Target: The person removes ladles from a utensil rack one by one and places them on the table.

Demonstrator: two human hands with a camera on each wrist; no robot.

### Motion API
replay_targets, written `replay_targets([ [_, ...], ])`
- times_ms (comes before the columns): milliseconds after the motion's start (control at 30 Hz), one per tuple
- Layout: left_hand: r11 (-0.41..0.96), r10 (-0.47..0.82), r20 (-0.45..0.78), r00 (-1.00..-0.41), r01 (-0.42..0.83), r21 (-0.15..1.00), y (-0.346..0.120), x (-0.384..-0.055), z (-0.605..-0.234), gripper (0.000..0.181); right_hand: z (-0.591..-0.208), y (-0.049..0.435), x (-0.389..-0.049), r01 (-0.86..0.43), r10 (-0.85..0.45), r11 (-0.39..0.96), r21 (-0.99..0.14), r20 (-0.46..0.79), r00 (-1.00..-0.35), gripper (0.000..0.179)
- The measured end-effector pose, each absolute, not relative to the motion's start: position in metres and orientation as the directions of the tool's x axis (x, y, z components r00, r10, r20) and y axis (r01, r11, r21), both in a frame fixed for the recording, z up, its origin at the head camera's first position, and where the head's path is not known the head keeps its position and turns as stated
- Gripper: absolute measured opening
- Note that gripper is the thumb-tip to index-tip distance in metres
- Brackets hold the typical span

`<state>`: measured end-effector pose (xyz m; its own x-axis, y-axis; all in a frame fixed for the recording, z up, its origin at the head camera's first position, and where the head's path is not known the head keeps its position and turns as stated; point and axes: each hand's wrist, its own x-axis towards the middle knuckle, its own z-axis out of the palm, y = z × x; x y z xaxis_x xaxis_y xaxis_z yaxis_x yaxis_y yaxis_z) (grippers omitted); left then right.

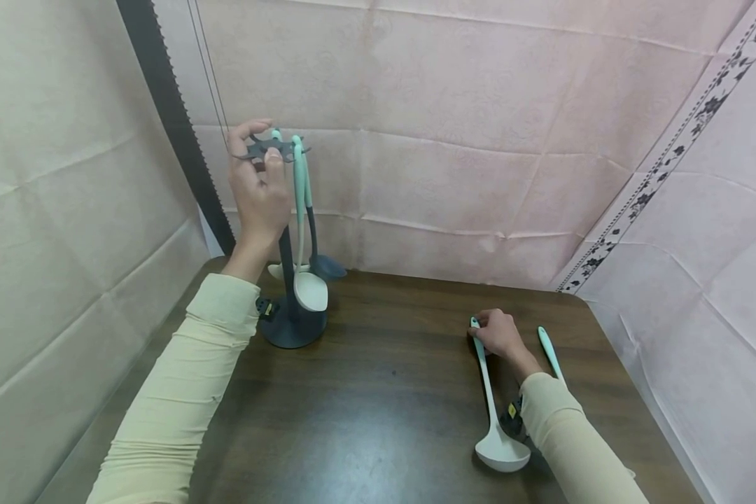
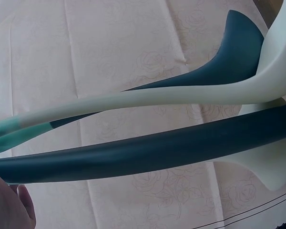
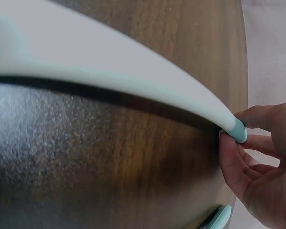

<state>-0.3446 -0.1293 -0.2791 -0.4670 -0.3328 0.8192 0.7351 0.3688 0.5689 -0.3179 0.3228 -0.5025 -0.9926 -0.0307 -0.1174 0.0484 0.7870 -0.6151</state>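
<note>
My left hand (image 1: 258,196) grips the hooked rack at the top of a dark blue utensil stand (image 1: 292,330). From its hooks hang a white spoon (image 1: 311,291) with a turquoise handle, a dark blue utensil (image 1: 327,267) and a third, white utensil partly behind the post. The left wrist view shows the stand's post (image 2: 143,155) beside the hanging pieces. At the right of the table, my right hand (image 1: 500,334) pinches the turquoise handle end of a white ladle (image 1: 502,449) between thumb and fingers. The ladle's bowl points toward me, low over the wood.
Right of the ladle lies another utensil with a turquoise handle (image 1: 548,348); my right forearm hides its other end. The brown table (image 1: 378,392) has cloth-covered walls behind and on both sides, and the stand is close to its back left edge.
</note>
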Motion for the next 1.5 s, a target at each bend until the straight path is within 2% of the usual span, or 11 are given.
replay_targets([
  [167, 0.382, -0.315, 0.836, -0.449, 0.746, 0.545, -0.13, -0.344, -0.279, 0.048, -0.504, 0.322, -0.32, 0.041, -0.03, 0.796, -0.604, -0.107, -0.994, 0.043],
  [367, 0.347, -0.338, 0.81, -0.479, 0.737, 0.58, -0.129, -0.344, -0.278, 0.048, -0.505, 0.321, -0.32, 0.047, -0.019, 0.812, -0.582, -0.106, -0.994, 0.044],
  [467, 0.358, -0.328, 0.819, -0.471, 0.741, 0.569, -0.129, -0.344, -0.279, 0.048, -0.503, 0.32, -0.319, 0.055, -0.015, 0.819, -0.571, -0.117, -0.993, 0.045],
  [667, 0.367, -0.316, 0.834, -0.453, 0.752, 0.548, -0.129, -0.344, -0.279, 0.047, -0.499, 0.319, -0.319, 0.071, -0.019, 0.827, -0.557, -0.153, -0.988, 0.049],
  [833, 0.343, -0.329, 0.817, -0.474, 0.746, 0.571, -0.128, -0.343, -0.278, 0.047, -0.494, 0.318, -0.318, 0.076, -0.034, 0.843, -0.533, -0.193, -0.981, 0.053],
  [1133, 0.352, -0.324, 0.819, -0.474, 0.743, 0.569, -0.129, -0.343, -0.279, 0.048, -0.473, 0.32, -0.317, 0.077, -0.098, 0.851, -0.519, -0.303, -0.948, 0.071],
  [1300, 0.347, -0.326, 0.813, -0.483, 0.739, 0.578, -0.128, -0.343, -0.279, 0.048, -0.463, 0.318, -0.317, -0.034, -0.132, 0.907, -0.42, -0.208, -0.969, 0.084],
  [1500, 0.38, -0.313, 0.837, -0.449, 0.748, 0.544, -0.13, -0.346, -0.28, 0.046, -0.462, 0.312, -0.32, -0.108, -0.151, 0.93, -0.352, -0.098, -0.984, 0.105],
])
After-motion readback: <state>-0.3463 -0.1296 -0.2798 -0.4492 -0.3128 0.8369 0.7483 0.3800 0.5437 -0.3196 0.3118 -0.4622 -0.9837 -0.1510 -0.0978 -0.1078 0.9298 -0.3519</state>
